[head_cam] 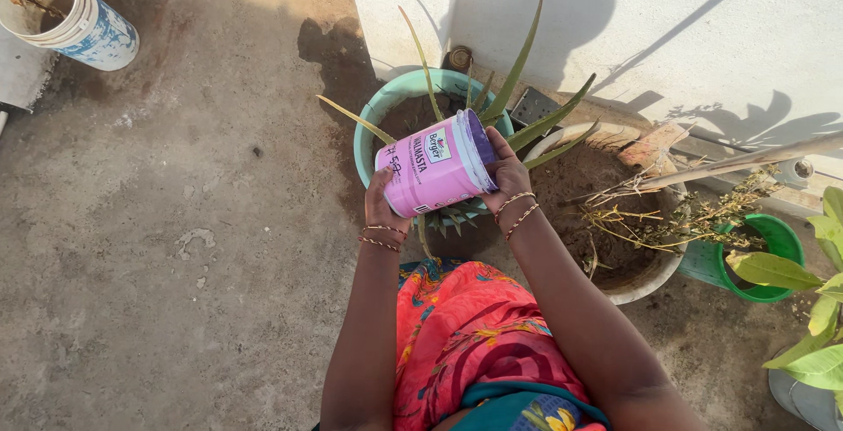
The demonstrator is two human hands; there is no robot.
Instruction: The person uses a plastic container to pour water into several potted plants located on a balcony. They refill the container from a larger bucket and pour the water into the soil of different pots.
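Pink bucket (436, 173) gripped by left hand (383, 204) and right hand (506, 176), tipped over teal pot (386, 102) (aloe leaves (518, 67) crowd rim).

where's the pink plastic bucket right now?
Head view, centre: the pink plastic bucket is tipped on its side, held between the left hand and right hand, over the teal pot with the spiky green plant.

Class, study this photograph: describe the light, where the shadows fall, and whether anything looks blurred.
Head view: hard, low sunlight; long plant shadows cross the white wall, and a dark shadow lies on the concrete floor. The pink plastic bucket, tilted between left hand and right hand, is brightly lit and sharp; no obvious blur.
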